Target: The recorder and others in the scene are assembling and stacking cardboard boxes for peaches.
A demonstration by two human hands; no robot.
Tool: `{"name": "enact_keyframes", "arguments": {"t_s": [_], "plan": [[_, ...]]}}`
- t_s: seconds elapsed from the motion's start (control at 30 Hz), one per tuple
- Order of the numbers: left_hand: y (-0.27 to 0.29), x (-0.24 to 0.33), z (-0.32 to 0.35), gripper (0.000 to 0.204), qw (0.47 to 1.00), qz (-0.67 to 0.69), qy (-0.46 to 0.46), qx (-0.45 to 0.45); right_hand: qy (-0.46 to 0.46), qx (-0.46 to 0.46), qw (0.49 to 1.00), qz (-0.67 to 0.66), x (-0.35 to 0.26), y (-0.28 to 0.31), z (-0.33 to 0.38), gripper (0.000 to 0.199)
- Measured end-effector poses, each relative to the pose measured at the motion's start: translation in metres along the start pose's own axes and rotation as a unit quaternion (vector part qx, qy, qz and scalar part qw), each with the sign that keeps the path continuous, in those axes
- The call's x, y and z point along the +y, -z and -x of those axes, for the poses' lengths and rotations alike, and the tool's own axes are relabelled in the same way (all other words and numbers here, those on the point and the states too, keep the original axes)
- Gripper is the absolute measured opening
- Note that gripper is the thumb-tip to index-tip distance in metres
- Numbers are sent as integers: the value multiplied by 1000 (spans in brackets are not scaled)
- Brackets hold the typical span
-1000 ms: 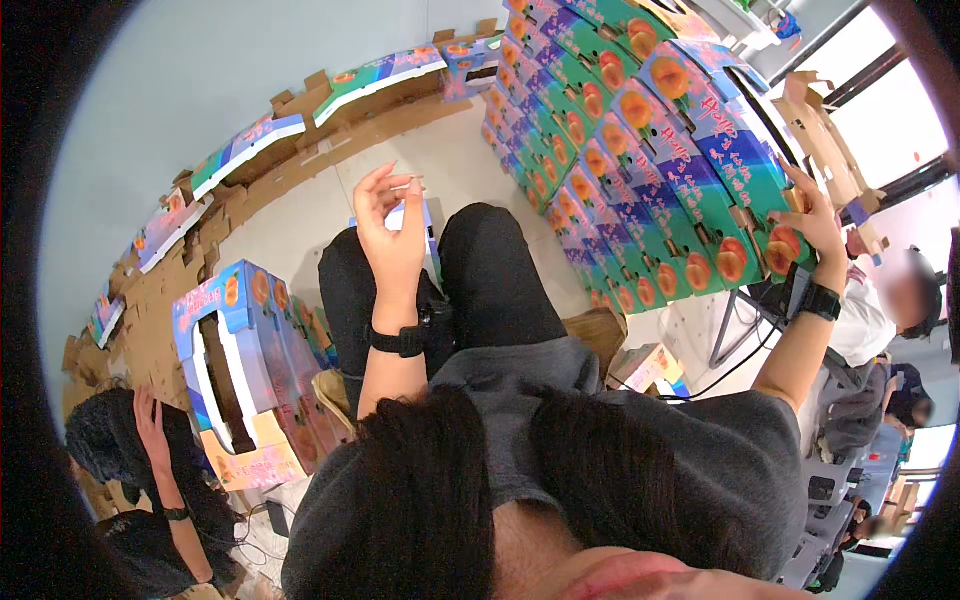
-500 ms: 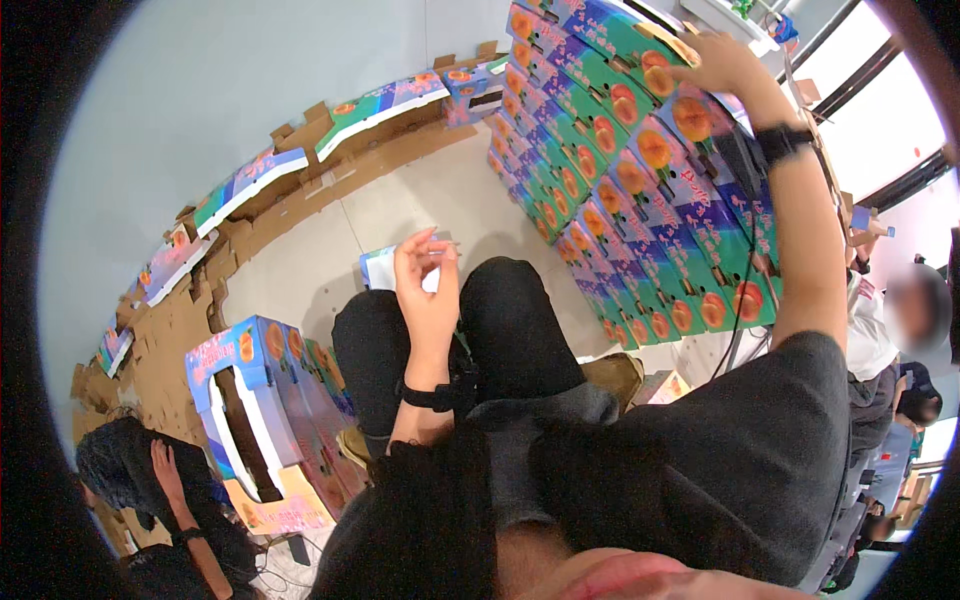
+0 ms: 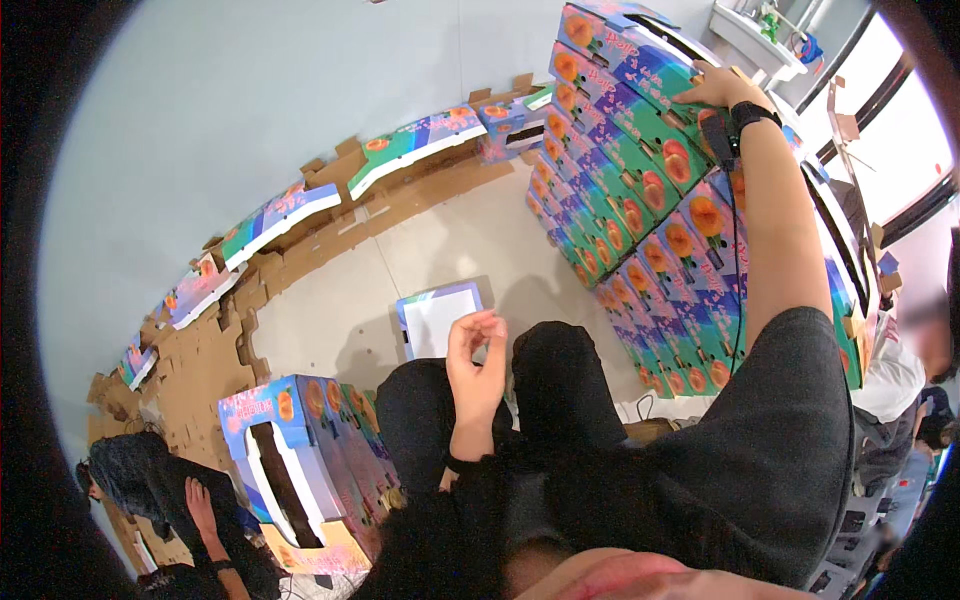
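Note:
My left hand [image 3: 476, 358] hovers above my black-trousered knees, fingers curled together with nothing visible in them. Just beyond it a flat box with a white face and blue rim [image 3: 438, 318] lies on the floor. My right arm reaches up and far, and my right hand [image 3: 718, 86] lies flat with fingers spread on the top box of a tall stack of colourful fruit-printed cartons [image 3: 640, 170]. A black band sits on that wrist.
An assembled open carton [image 3: 290, 450] stands by my left leg. Flattened cartons and cardboard sheets [image 3: 280, 215] line the grey wall. Another person [image 3: 130, 480] crouches at lower left, and someone else sits at the right edge [image 3: 900, 370].
My right hand has climbed from the stack's lower side to its top. My left hand has dropped from in front of me down toward my knees.

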State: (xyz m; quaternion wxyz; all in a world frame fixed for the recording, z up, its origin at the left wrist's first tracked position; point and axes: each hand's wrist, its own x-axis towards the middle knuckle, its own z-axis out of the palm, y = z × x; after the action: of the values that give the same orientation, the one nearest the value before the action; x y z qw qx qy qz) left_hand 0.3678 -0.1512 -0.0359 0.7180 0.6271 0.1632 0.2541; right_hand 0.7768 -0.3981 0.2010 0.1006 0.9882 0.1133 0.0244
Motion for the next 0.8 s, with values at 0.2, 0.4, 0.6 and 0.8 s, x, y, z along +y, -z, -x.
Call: {"name": "enact_keyframes", "arguments": {"t_s": [0.2,0.4,0.6,0.8], "plan": [[-2,-10,1,16,999,10,25,-28,-12,1,1000,-18,2,-11,-18,107],[-2,-13,2,14,999,17,38,-23,-37,15,994,-101,7,-28,-37,102],[-1,-11,2,14,999,12,39,-24,-25,34,998,-50,16,-41,-62,110],[-1,-9,4,15,999,21,43,-22,-43,-5,998,-47,10,-35,-54,114]]}}
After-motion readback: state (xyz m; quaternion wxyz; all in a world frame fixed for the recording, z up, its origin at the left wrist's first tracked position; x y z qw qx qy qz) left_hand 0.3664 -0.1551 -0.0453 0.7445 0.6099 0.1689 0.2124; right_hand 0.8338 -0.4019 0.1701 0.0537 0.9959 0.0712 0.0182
